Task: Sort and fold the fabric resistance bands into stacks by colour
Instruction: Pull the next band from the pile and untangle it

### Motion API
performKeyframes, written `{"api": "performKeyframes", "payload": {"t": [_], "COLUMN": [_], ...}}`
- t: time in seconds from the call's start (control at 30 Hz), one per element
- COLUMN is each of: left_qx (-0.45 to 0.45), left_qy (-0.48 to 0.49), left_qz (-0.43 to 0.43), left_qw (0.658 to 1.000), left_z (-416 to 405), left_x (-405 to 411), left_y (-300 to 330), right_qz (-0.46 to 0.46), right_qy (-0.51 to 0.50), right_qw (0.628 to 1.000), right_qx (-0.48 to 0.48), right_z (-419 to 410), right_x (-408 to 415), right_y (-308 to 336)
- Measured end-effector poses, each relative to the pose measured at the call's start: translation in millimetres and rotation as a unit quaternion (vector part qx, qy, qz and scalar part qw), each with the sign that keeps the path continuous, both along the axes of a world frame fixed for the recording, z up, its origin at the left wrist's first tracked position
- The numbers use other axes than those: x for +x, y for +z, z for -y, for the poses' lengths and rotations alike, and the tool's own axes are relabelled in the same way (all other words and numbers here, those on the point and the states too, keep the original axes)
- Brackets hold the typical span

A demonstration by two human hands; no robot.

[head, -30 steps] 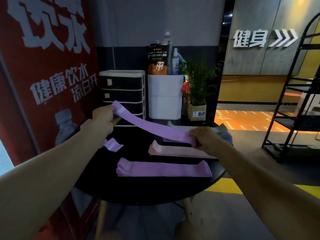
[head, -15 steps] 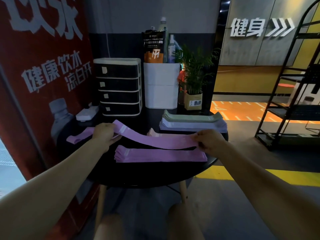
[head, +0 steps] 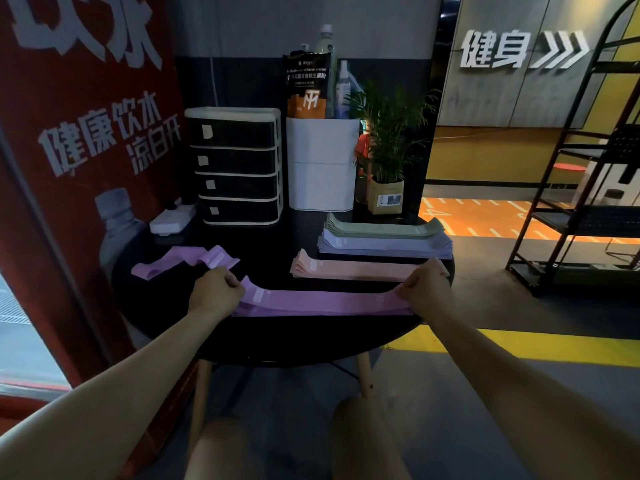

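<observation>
A purple band [head: 322, 299] lies stretched flat on top of the purple stack [head: 249, 311] near the front of the round black table [head: 277, 337]. My left hand [head: 216, 292] pinches its left end and my right hand [head: 422, 289] pinches its right end. Behind it sits a pink stack [head: 353, 268]. Further back, a green stack [head: 381, 227] rests against a lavender stack [head: 384, 244]. A loose, unfolded purple band [head: 183, 260] lies at the table's left.
At the table's back stand a black drawer unit [head: 237, 166], a white box [head: 322, 164] with a pouch and bottles, and a potted plant [head: 386, 161]. A red banner [head: 79, 150] is on the left. A black metal shelf [head: 588, 168] stands at the right.
Both hands have lowered the purple band from the air down onto the purple stack, and it now lies flat. The camera has tilted down.
</observation>
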State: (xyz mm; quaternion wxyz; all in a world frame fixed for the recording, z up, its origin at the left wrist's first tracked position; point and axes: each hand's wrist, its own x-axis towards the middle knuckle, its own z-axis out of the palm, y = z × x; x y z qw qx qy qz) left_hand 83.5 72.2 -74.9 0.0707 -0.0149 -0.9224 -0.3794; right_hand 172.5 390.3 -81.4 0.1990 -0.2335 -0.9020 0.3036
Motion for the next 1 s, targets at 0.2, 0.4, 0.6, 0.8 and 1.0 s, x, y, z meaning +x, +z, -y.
{"api": "performKeyframes", "payload": {"t": [0.2,0.4,0.6,0.8,1.0], "left_qx": [0.039,0.071,0.106,0.133,0.166], "left_qy": [-0.026,-0.031,-0.035,-0.026,-0.031], "left_qz": [-0.032,-0.065,-0.073,-0.080,-0.069], "left_qw": [0.998,0.995,0.991,0.988,0.983], "left_z": [3,11,15,13,14], "left_x": [4,2,5,6,7], "left_y": [-15,-28,-34,-37,-35], "right_qz": [0.022,-0.042,0.044,0.079,0.085], "right_qy": [-0.001,0.103,0.308,0.357,0.380], "right_qw": [0.999,0.982,0.942,0.925,0.916], "right_qx": [0.028,0.151,0.128,0.105,0.097], "right_z": [7,45,111,127,125], "right_x": [3,-4,-31,-52,-56], "right_y": [-4,6,-3,-8,-5]}}
